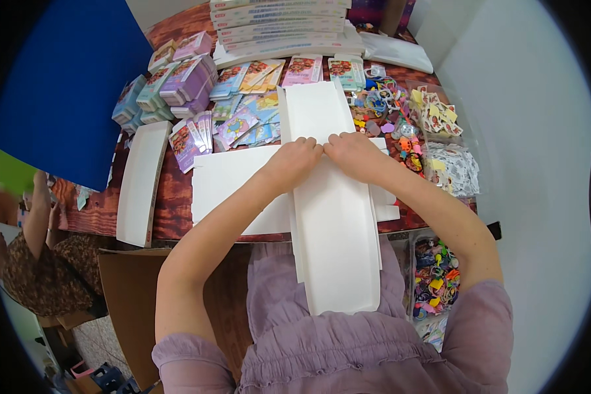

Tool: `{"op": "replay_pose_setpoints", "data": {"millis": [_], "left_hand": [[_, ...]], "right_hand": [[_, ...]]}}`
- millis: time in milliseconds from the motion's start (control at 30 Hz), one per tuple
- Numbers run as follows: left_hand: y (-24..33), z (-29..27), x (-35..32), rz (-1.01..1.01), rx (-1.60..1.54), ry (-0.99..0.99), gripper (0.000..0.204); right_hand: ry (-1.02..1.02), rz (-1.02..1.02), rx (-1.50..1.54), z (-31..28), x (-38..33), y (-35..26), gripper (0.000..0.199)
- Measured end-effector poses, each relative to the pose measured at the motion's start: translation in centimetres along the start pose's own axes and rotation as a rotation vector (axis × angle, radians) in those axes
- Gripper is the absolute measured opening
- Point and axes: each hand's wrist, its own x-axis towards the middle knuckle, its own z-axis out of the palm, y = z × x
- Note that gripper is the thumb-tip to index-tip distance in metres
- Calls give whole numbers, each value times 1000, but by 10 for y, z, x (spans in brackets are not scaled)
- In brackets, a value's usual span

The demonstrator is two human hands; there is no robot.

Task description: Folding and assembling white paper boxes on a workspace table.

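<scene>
A long white cardboard tray (338, 243) with raised side walls runs from my lap up over the table edge. My left hand (297, 162) and my right hand (352, 156) meet at its middle, fingers curled and closed on the cardboard. The knuckles almost touch, and my fingertips are hidden beneath them. Beyond my hands the tray's far part (318, 111) lies toward the stacked packs. Under it, a flat white cardboard sheet (236, 187) spreads left, with its tabs showing at the right.
Another white tray (141, 184) lies left. Stacks of small coloured boxes (187, 82) and cards (253, 118) stand behind. Loose trinkets (381, 105) and sticker bins (453, 167) are right; a trinket tub (433, 276) sits below. Flat boxes (279, 26) are piled far back. A person (36, 243) works at left.
</scene>
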Motion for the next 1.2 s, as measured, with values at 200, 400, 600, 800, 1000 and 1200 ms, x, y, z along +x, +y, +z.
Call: {"op": "replay_pose_setpoints", "data": {"millis": [200, 400, 600, 800, 1000, 1200], "left_hand": [[2, 3, 4, -16, 69, 3, 14], [-6, -12, 18, -24, 34, -213, 13], [3, 7, 4, 25, 219, -93, 16], [11, 10, -2, -8, 337, -63, 20], [12, 9, -3, -16, 285, -51, 20], [4, -10, 3, -27, 159, 47, 16]], "right_hand": [[-14, -35, -22, 1, 5, 10, 13], [-115, 13, 72, 0, 11, 10, 17], [80, -48, -47, 20, -3, 4, 9], [156, -68, -95, 20, -8, 2, 6], [126, -33, -47, 21, -4, -1, 5], [186, 117, 62, 15, -17, -8, 16]]}}
